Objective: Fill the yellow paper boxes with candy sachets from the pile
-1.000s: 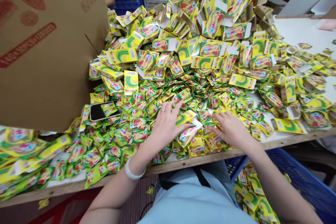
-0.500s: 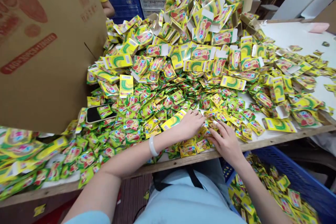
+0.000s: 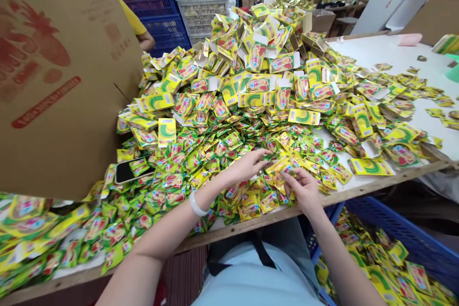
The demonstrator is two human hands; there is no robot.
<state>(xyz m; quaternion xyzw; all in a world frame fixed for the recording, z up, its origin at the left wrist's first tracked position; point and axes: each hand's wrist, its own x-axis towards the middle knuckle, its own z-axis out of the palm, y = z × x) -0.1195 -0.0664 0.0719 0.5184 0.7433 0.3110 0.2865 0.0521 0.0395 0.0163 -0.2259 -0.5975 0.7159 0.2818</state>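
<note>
My right hand pinches yellow candy packets between thumb and fingers, just above the table's front edge. To its left, my left hand is held over the pile, fingers apart and pointing at those packets, with nothing seen in it. Small green packets are heaped around and left of my hands. Behind them rises a mound of yellow-green boxes, some with open flaps. A phone lies at the left with a green packet on it.
A large cardboard carton stands at the left. Below the table's wooden edge, a blue crate holds packets at the lower right. Stacked crates stand behind. Another person's arm shows beyond the carton.
The view has shifted. Yellow packets are now lifted in my right hand. My left hand's fingers have opened, and the yellow box that lay beside it is no longer visible there.
</note>
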